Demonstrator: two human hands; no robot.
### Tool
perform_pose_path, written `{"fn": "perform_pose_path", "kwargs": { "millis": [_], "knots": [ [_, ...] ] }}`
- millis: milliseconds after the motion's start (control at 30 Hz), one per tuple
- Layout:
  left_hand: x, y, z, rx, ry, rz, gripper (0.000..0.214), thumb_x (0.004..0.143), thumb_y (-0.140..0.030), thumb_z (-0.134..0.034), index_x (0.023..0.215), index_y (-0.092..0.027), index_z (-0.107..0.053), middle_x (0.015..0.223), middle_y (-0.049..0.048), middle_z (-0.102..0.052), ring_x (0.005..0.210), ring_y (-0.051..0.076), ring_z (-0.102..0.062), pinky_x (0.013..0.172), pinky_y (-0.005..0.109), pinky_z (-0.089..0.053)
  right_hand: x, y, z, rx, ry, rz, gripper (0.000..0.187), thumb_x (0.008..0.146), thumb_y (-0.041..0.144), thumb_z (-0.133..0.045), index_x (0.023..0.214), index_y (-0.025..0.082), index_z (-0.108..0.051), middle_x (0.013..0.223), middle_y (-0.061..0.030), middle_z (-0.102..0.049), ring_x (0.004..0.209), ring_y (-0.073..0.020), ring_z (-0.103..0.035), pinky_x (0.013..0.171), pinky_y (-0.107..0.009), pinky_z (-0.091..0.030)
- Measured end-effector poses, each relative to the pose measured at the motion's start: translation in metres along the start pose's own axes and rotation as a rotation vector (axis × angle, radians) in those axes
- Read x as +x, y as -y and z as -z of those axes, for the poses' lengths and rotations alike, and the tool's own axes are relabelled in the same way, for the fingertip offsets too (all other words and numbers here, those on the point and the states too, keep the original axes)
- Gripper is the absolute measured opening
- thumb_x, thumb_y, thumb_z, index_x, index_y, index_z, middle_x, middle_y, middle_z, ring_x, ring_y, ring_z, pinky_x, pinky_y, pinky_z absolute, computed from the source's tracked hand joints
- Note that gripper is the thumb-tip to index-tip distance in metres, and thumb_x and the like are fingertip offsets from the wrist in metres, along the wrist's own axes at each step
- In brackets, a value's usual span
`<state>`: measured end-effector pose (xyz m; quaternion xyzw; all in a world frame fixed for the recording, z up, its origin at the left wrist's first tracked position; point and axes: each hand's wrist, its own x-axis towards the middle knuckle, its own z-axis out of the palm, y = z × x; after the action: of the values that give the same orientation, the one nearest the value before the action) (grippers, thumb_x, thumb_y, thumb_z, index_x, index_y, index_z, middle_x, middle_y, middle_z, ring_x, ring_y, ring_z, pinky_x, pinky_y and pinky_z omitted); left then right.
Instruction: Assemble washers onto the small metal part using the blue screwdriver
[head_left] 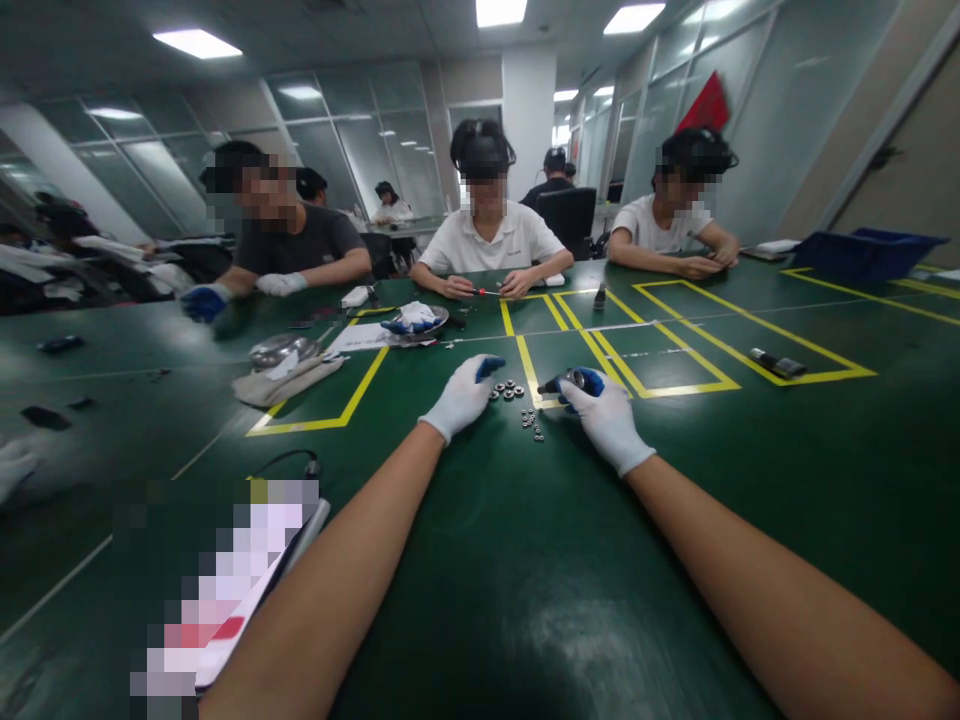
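Observation:
My left hand (463, 396), in a white glove with blue fingertips, is beside a cluster of small metal rings (509, 393) that look like bearings. Its fingers are apart and curved, with nothing visible in them. My right hand (606, 418), gloved the same way, is closed around a dark tool with a round metal end (561, 383); the palm side is hidden, and the tool's exact kind is unclear. Between my hands, several smaller metal rings or nuts (529, 418) lie loose on the green table (495, 560).
Yellow tape outlines (667, 390) mark the table. A dark tool (778, 364) lies at right, near a blue bin (870, 255). At left are a metal bowl (281, 350), a cloth glove (289, 380) and a phone-like device (247, 590). People sit opposite, one with a red-handled screwdriver (484, 292).

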<state>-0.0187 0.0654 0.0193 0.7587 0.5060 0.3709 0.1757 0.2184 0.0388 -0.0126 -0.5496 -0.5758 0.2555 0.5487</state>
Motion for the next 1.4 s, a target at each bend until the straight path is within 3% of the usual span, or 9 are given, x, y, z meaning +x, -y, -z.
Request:
{"fn": "perform_pose_path", "kwargs": {
  "millis": [167,333,500,633,733,967,1167,1267,1400],
  "knots": [
    [-0.012,-0.042,-0.005,0.045,0.131,-0.247,0.064,0.087,-0.032,-0.067,0.147,-0.020,-0.046,0.144,0.0126,-0.055,0.134,0.029,-0.051,0.117,0.044,-0.039,-0.011,0.027,-0.007,-0.104,0.051,0.185,0.044,0.082,0.056,-0.068,0.107,0.020,-0.074,0.101,-0.0080,-0.075,0.093,-0.0248,-0.068,0.087,-0.037,-0.050],
    [-0.021,-0.049,-0.023,-0.018,0.132,-0.296,0.057,0.089,-0.027,-0.066,0.143,-0.019,-0.050,0.141,0.0117,-0.058,0.130,0.026,-0.055,0.116,0.042,-0.041,-0.011,0.026,-0.003,-0.020,0.136,0.136,0.049,0.081,0.058,-0.069,0.110,0.019,-0.072,0.102,-0.0086,-0.075,0.095,-0.0257,-0.069,0.087,-0.038,-0.052],
    [-0.020,-0.039,-0.030,-0.162,-0.009,-0.221,0.042,0.092,-0.033,-0.063,0.131,-0.018,-0.058,0.131,0.0105,-0.065,0.120,0.024,-0.061,0.108,0.036,-0.047,-0.004,0.022,-0.003,0.093,0.212,0.126,0.057,0.082,0.061,-0.067,0.118,0.017,-0.068,0.113,-0.0107,-0.074,0.104,-0.0267,-0.068,0.094,-0.041,-0.053],
    [-0.016,-0.016,-0.022,-0.239,-0.257,-0.011,0.038,0.092,-0.033,-0.062,0.126,-0.018,-0.055,0.125,0.0110,-0.067,0.115,0.023,-0.064,0.104,0.037,-0.050,-0.016,0.018,-0.005,-0.261,0.234,0.249,0.060,0.097,0.058,-0.039,0.130,0.015,-0.065,0.133,-0.0159,-0.065,0.125,-0.0299,-0.059,0.110,-0.046,-0.043],
    [-0.013,0.007,-0.017,-0.222,-0.398,0.186,0.040,0.086,-0.024,-0.068,0.123,-0.017,-0.054,0.121,0.0113,-0.067,0.111,0.023,-0.065,0.104,0.038,-0.050,-0.031,0.011,-0.016,-0.594,0.397,0.362,0.071,0.098,0.056,-0.034,0.144,0.005,-0.052,0.150,-0.0237,-0.047,0.141,-0.0361,-0.042,0.118,-0.051,-0.033],
    [-0.010,0.030,-0.018,-0.136,-0.443,0.229,0.042,0.084,-0.021,-0.068,0.124,-0.018,-0.057,0.126,0.0118,-0.063,0.119,0.024,-0.060,0.113,0.041,-0.042,-0.047,0.024,-0.026,-0.833,0.724,0.521,0.083,0.098,0.065,-0.029,0.153,0.004,-0.039,0.160,-0.0225,-0.031,0.150,-0.0371,-0.027,0.123,-0.052,-0.022],
    [-0.009,0.028,-0.016,-0.098,-0.396,0.248,0.039,0.083,-0.029,-0.069,0.120,-0.019,-0.059,0.122,0.0100,-0.065,0.114,0.023,-0.061,0.108,0.040,-0.046,-0.072,0.020,0.035,-0.827,0.770,0.543,0.087,0.096,0.070,-0.028,0.158,0.008,-0.032,0.164,-0.0190,-0.023,0.152,-0.0341,-0.024,0.125,-0.049,-0.020],
    [-0.008,0.029,-0.016,-0.104,-0.397,0.244,0.039,0.081,-0.031,-0.071,0.117,-0.019,-0.061,0.119,0.0095,-0.066,0.111,0.023,-0.062,0.106,0.040,-0.047,-0.071,-0.006,0.092,-0.914,0.678,0.394,0.089,0.096,0.069,-0.027,0.157,0.005,-0.032,0.163,-0.0207,-0.023,0.152,-0.0344,-0.022,0.124,-0.050,-0.019],
    [-0.007,0.030,-0.016,-0.109,-0.398,0.240,0.040,0.080,-0.032,-0.073,0.116,-0.019,-0.061,0.117,0.0085,-0.067,0.109,0.023,-0.063,0.104,0.039,-0.049,-0.049,-0.059,0.192,-1.077,0.447,0.082,0.088,0.094,0.070,-0.025,0.156,0.008,-0.035,0.162,-0.0204,-0.030,0.151,-0.0362,-0.025,0.122,-0.054,-0.021]
  ]
}}
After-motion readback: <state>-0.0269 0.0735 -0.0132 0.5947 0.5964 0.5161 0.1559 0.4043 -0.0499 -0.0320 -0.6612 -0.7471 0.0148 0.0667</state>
